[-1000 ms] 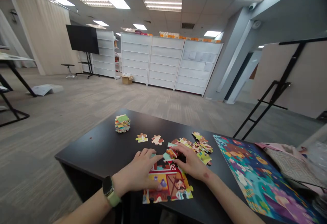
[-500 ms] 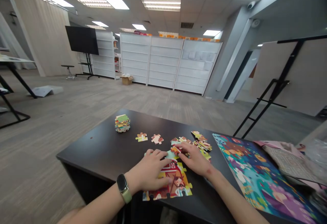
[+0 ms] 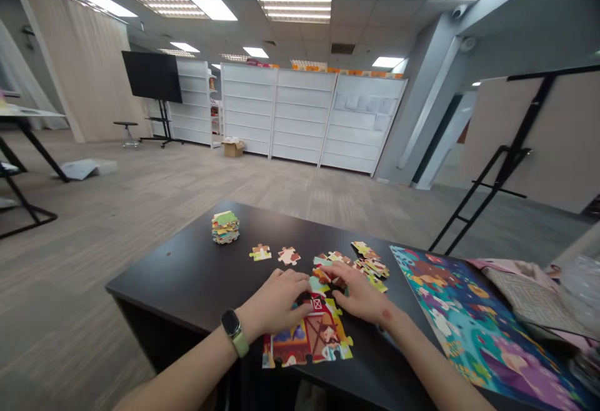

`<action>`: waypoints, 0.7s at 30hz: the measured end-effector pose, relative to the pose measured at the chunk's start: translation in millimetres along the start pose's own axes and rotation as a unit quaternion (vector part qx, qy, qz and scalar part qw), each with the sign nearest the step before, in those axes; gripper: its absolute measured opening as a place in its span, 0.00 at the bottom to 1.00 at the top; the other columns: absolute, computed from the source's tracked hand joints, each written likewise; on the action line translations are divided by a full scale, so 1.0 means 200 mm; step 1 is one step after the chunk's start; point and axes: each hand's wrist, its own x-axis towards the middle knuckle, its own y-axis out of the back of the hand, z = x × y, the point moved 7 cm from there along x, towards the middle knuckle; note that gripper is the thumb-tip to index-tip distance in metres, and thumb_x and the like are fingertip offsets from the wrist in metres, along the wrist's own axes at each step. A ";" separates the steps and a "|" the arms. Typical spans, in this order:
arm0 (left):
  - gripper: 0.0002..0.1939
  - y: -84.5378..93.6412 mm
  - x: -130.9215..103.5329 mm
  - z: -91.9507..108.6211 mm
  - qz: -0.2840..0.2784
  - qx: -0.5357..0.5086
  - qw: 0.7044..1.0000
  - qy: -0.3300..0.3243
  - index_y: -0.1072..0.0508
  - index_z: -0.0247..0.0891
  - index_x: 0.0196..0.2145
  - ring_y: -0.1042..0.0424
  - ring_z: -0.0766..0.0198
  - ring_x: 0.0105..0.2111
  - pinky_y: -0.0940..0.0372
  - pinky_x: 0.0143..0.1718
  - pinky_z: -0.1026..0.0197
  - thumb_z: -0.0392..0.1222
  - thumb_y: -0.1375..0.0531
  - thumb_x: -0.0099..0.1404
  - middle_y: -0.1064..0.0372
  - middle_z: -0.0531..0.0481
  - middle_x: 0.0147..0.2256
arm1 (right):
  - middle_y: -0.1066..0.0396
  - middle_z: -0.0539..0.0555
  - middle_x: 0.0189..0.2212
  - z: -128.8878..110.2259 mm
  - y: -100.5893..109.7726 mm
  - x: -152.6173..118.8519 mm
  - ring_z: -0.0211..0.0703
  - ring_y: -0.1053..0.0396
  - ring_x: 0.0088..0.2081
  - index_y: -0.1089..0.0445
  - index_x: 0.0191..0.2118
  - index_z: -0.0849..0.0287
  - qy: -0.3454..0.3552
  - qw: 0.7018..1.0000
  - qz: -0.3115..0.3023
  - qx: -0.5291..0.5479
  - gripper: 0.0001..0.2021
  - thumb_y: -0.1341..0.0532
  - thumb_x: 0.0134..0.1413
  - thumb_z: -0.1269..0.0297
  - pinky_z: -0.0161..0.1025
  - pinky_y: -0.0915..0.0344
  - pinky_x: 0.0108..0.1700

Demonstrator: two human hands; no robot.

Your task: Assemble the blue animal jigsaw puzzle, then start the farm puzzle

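My left hand [image 3: 281,302] has slid up the joined puzzle [image 3: 323,336], baring its lower left; its fingers bend over the upper-left edge. My right hand [image 3: 360,295] touches an orange piece [image 3: 321,275] above it. Neither grip is clear.

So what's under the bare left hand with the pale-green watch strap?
The left hand overlaps the part-assembled red-barn cardboard jigsaw. Purple and orange artwork shows beside it; anything beneath palm and fingers is covered.

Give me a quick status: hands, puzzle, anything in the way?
Left hand over puzzle. Right hand at its top edge. Loose pieces just beyond right hand.
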 end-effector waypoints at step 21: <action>0.11 -0.02 0.12 -0.07 0.070 -0.026 0.997 0.011 0.25 0.40 0.43 0.28 0.55 0.43 0.35 0.49 0.56 0.39 0.40 0.61 0.26 0.46 0.39 | 0.28 0.55 0.40 0.04 0.00 0.01 0.46 0.28 0.40 0.31 0.55 0.53 0.006 0.999 0.041 -0.034 0.23 0.43 0.54 0.74 0.45 0.30 0.47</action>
